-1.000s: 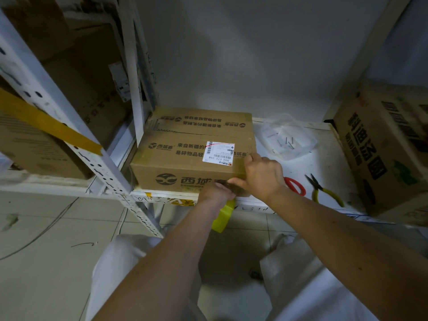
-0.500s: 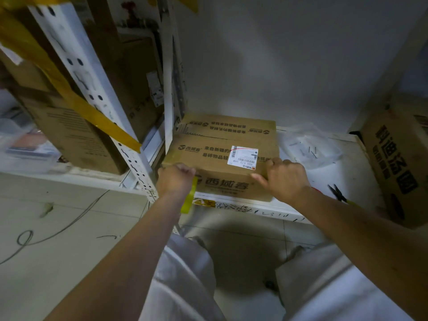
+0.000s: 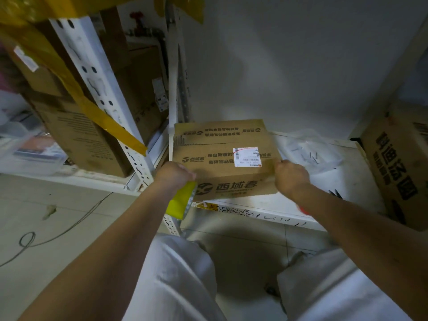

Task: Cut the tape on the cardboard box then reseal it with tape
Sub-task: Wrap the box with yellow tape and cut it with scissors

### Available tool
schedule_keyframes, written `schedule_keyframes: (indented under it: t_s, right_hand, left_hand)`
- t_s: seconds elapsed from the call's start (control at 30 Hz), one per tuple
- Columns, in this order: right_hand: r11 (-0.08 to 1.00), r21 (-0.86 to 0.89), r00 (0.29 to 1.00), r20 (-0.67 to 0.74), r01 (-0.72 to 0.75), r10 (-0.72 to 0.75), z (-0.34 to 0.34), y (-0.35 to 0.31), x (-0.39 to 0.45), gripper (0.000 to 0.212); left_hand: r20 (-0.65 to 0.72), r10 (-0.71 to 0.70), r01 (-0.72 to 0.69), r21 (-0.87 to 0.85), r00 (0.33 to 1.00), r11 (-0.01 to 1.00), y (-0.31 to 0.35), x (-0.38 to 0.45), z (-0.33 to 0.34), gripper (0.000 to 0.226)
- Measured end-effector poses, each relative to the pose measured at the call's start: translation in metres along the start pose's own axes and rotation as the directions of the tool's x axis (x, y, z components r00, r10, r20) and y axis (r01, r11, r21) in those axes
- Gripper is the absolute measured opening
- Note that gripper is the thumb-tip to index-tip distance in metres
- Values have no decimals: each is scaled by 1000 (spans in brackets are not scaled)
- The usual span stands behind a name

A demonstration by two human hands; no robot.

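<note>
The cardboard box (image 3: 222, 158) sits at the near shelf (image 3: 266, 210) edge, its top seam seemingly unsealed, while the left hand (image 3: 174, 174) grasps a yellow tape dispenser (image 3: 181, 201) and the right hand (image 3: 290, 176), fingers curled, grips the box's near right corner, so resealing seems left.

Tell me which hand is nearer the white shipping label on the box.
Right. The right hand sits at the box's right front corner, just beside the label; the left hand is at the left front corner, farther off.
</note>
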State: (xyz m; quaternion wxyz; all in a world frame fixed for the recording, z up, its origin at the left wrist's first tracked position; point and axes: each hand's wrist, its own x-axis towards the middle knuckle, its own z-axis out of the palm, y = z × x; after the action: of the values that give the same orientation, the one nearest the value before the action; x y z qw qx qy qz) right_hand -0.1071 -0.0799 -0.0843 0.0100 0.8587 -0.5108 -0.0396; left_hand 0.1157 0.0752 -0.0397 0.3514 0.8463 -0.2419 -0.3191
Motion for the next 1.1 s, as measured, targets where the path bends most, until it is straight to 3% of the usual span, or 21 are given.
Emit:
schedule_keyframes:
  t_s: [0.1, 0.17, 0.23, 0.3, 0.37, 0.47, 0.5, 0.6, 0.7, 0.8, 0.87, 0.9, 0.97, 1.1]
  right_hand:
    - [970, 238, 996, 83, -58, 39, 2, 7, 32, 43]
    - [886, 462, 991, 107, 27, -86, 3, 2, 43, 52]
    - [731, 674, 971, 85, 111, -225, -1, -8, 39, 54]
    - [638, 758, 933, 122, 133, -339, -6, -17, 30, 53]
    - [654, 736, 906, 141, 173, -399, -6, -23, 25, 46]
    - [777, 571, 918, 97, 265, -384, -8, -26, 16, 41]
    - [816, 504, 924, 82, 284, -373, -8, -28, 12, 48]
    - [884, 343, 933, 50, 319, -356, -7, -39, 2, 73]
    - [942, 205, 961, 25, 266, -277, -5, -56, -3, 88]
    - [952, 120, 958, -96, 282, -271, -2, -67, -8, 77]
    - [942, 119, 945, -131, 314, -298, 0, -65, -10, 68]
    - [935, 126, 940, -132, 331, -315, 0, -62, -10, 66]
    - [918, 136, 927, -106, 372, -360, -1, -50, -8, 66]
    - [897, 157, 909, -5, 413, -418, -3, -13, -3, 71]
  left_hand:
    - [121, -39, 45, -46, 992, 998, 11, -17, 11, 27]
    - [240, -34, 54, -78, 970, 996, 21, -34, 22, 19]
    - [332, 14, 28, -121, 943, 992, 29, -45, 42, 8]
    - [392, 68, -15, -137, 917, 990, 33, -50, 63, 11]
    - [441, 78, -24, -129, 894, 991, 35, -53, 80, 13]
    - [477, 57, -21, -82, 877, 996, 34, -54, 93, 11]
    - [480, 51, -21, -68, 876, 997, 31, -53, 94, 7]
    - [474, 2, -16, 27, 880, 1000, 21, -51, 95, 32]
    - [444, -41, 5, 80, 895, 997, 8, -49, 92, 44]
    - [420, -44, 18, 64, 907, 998, 3, -45, 86, 36]
    - [407, -51, 30, 58, 912, 998, 4, -44, 80, 12]
    - [396, -40, 27, 41, 917, 999, 6, -43, 78, 7]
    - [384, -22, 23, 3, 923, 1000, 7, -40, 77, 27]
    - [384, -11, 29, -40, 923, 999, 12, -40, 85, 16]
